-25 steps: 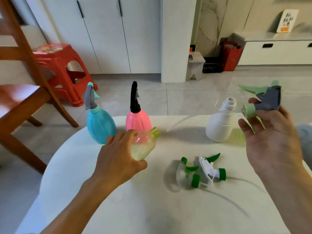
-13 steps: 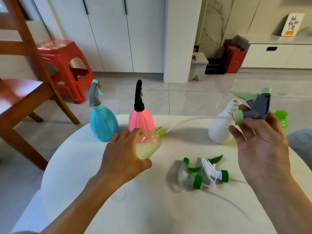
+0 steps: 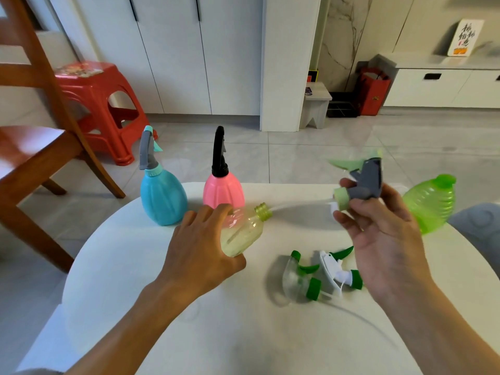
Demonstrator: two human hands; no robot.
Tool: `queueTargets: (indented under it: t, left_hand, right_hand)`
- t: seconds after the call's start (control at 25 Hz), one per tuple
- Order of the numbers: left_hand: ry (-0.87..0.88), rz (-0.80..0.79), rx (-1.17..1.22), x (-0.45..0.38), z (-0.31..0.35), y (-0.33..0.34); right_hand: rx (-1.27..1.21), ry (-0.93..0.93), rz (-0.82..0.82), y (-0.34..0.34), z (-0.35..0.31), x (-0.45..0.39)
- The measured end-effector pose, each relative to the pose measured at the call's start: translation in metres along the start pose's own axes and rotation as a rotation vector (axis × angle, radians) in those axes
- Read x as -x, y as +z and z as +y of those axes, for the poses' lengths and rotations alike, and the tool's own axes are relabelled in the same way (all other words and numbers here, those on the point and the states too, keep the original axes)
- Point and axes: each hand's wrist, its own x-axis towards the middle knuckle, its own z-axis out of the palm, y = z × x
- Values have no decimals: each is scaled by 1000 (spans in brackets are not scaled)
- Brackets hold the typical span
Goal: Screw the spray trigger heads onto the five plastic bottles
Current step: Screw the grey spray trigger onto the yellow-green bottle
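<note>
The left hand (image 3: 200, 247) wraps the yellow bottle (image 3: 242, 230), neck tilted right; the right hand (image 3: 378, 228) pinches the grey trigger head (image 3: 364, 184) just right of it. Feed the tube (image 3: 300, 204) fully in, square the collar, then twist.

A single wide-angle camera sat on the person's head and looked forward and down across the round white table (image 3: 162, 334), with no second view to share the scene. It was close enough that both forearms entered from the bottom edge, the left hand (image 3: 200, 255) near the centre and the right hand (image 3: 378, 234) to the right of it. Beyond the table's far rim it took in the tiled floor (image 3: 297, 158), a red stool (image 3: 94, 104) and a wooden chair (image 3: 35, 147) on the left, white cabinet doors (image 3: 176, 50) straight ahead and a low white drawer unit (image 3: 438, 87) at upper right.
</note>
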Motion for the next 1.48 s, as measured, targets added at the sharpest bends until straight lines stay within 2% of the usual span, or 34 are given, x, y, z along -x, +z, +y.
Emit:
queueTargets:
  t: [0.2,0.36,0.52,0.72,0.96,1.2,1.48]
  left_hand:
    - [142,54,31,3,10,-1]
    - [177,84,-17,5,11,-7]
    - [196,91,-43,6,14,-9]
    - [193,151,-5,4,14,-9]
    - [245,141,-61,5,15,-11]
    - [275,120,-78,7,14,-15]
    - [292,101,-10,8,18,-14]
  right_hand:
    - [116,120,-177,6,34,20]
    - [224,147,-203,5,36,21]
    - [323,99,-247,5,27,21]
    - [364,-76,-166,4,21,18]
    - [516,-125,-340,2,17,13]
    - [559,-69,-522,-3,-1,4]
    - [469,-108,-503,1,7,9]
